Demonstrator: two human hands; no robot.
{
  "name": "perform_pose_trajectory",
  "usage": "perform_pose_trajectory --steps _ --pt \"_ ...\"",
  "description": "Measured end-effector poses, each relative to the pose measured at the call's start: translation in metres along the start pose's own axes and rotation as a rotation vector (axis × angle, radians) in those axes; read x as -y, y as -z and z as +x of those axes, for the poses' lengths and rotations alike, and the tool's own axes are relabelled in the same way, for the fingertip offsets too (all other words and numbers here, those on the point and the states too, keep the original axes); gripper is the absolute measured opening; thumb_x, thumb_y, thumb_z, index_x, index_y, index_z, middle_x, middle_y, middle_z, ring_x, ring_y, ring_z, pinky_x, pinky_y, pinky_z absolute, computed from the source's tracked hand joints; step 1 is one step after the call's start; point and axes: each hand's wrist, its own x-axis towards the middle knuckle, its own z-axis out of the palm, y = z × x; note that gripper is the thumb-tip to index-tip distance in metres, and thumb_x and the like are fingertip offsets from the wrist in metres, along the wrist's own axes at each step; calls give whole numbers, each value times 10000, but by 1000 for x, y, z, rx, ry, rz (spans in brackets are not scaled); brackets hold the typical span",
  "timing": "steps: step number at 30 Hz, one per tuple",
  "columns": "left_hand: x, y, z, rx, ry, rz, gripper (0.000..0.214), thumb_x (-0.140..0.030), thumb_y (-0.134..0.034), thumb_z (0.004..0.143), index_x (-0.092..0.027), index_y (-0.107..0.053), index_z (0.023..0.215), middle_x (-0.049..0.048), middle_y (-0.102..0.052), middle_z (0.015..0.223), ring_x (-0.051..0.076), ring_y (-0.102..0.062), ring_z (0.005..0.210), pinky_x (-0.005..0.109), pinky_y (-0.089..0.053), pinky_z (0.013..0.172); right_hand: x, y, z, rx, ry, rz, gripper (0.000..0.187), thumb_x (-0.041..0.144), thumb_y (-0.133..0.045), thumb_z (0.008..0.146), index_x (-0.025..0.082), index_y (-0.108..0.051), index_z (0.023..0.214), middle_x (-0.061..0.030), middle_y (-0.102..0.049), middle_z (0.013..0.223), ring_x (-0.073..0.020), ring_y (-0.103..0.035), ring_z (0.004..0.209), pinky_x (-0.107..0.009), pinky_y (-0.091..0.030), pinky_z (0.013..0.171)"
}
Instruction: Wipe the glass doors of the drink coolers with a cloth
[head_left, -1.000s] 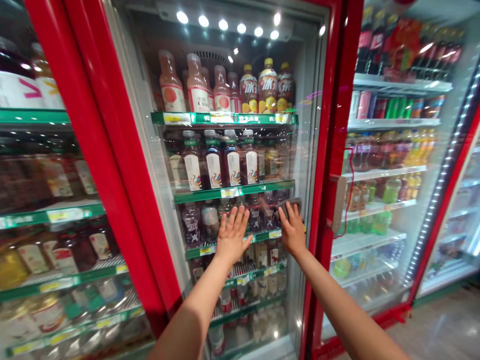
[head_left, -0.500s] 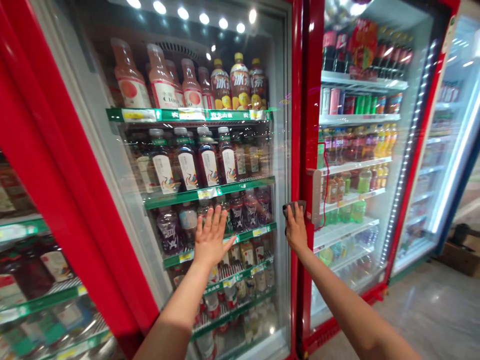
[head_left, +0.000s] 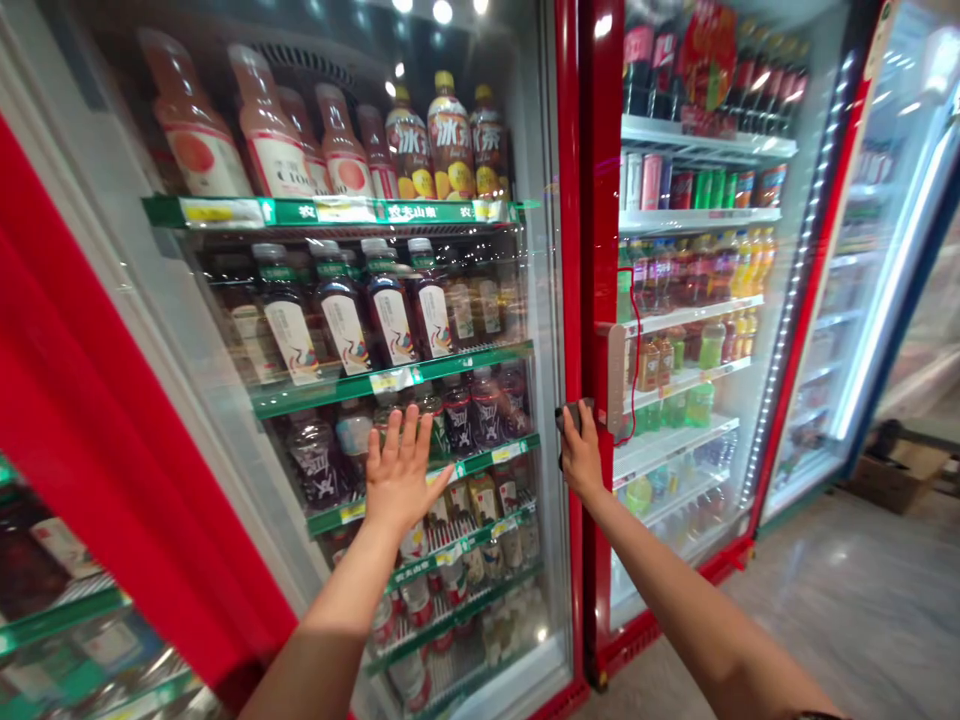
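left hand: the bare left hand was held up, open, before the glass door of a red-framed drinks fridge; its spread fingers were released and held nothing. whether the palm touched the glass i could not tell.

right hand: the bare right hand was up at the right edge of that door, its fingers closed over a flat dark grey pad, perhaps a cloth or sponge; the hand hid part of it.

pad position: the pad was pressed at the glass edge, just beside the glossy red door frame, level with a shelf of dark purple-labelled bottles.

nearby: a pale grey plastic door handle with a thin red cable was close by on the next fridge door.

rest: a grey polished floor and a cardboard box lay to the right.

risk: the pad looked held mostly by the fingertips, so a light grip could have let it slip; working so near the frame could have snagged it on the handle or cable.
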Motion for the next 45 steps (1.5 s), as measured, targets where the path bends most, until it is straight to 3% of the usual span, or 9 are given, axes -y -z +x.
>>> perform_pose_trajectory --steps 6,14,16,22,29,35,38,41,45 --pt "0 -1 0 11 6 2 1010 -560 -620 898 -238 -9 1635 74 -19 1709 282 77 1578 544 95 1272 -1 2 64 -62 13 53 877 0 -392 839 407 -238 1600 22 -108 1719 -256 -139 1574 -578 -270 1240" --pt "-1 0 1 -5 -2 34 1015 -567 -619 896 -230 -12 1637 65 -27 1711 265 71 1580 520 88 1279 -3 -5 -73 130 -99 33 886 23 -443 870 354 -127 1628 -67 -11 1726 -311 -80 1575 -603 -343 1191" --pt "-1 0 1 -6 0 22 1027 -566 -628 888 -246 -1 1637 55 -26 1713 278 50 1582 529 81 1280 -4 -5 -68 109 -88 49 892 -5 -403 860 365 -132 1625 -57 -8 1727 -301 -94 1575 -600 -352 1184" --pt "0 -4 0 3 25 -9 1063 -560 -659 865 -272 15 1634 45 -14 1713 298 35 1582 532 90 1281 20 -3 14 5 -86 -21 821 96 -446 917 369 -139 1627 -43 -24 1726 -331 -48 1578 -634 -311 1193" --pt "-2 -3 -1 16 28 32 1056 -575 -640 873 -244 11 1636 56 -4 1711 283 68 1578 526 97 1280 16 -3 -57 297 254 -104 889 19 -449 878 424 -154 1613 -42 -245 1689 -341 -150 1564 -675 -358 1146" --pt "-3 -3 -2 24 30 50 1081 -563 -659 861 -233 19 1635 68 -29 1709 284 57 1579 518 102 1279 34 -14 -8 27 -35 -75 961 4 -414 835 397 -30 1623 -47 -27 1723 -382 -26 1569 -751 -313 1119" --pt "-3 -3 -2 33 38 48 1086 -567 -663 858 -244 26 1634 63 -30 1709 284 50 1579 511 98 1281 64 -22 8 71 16 -60 964 8 -455 823 378 -77 1629 -44 -35 1721 -392 -26 1567 -742 -280 1145" --pt "-3 -2 -3 34 34 54 1080 -570 -657 863 -240 24 1633 63 -22 1708 284 55 1578 512 98 1280 69 -19 -22 234 197 -73 911 -4 -482 820 382 -237 1607 -37 -195 1699 -359 -122 1566 -687 -308 1168" --pt "-4 -2 -3 39 39 56 1090 -552 -668 855 -243 32 1631 58 -6 1708 295 53 1578 526 81 1281 35 -5 -64 345 358 -76 845 -6 -471 851 427 -334 1563 -9 -404 1618 -282 -277 1536 -633 -351 1174"
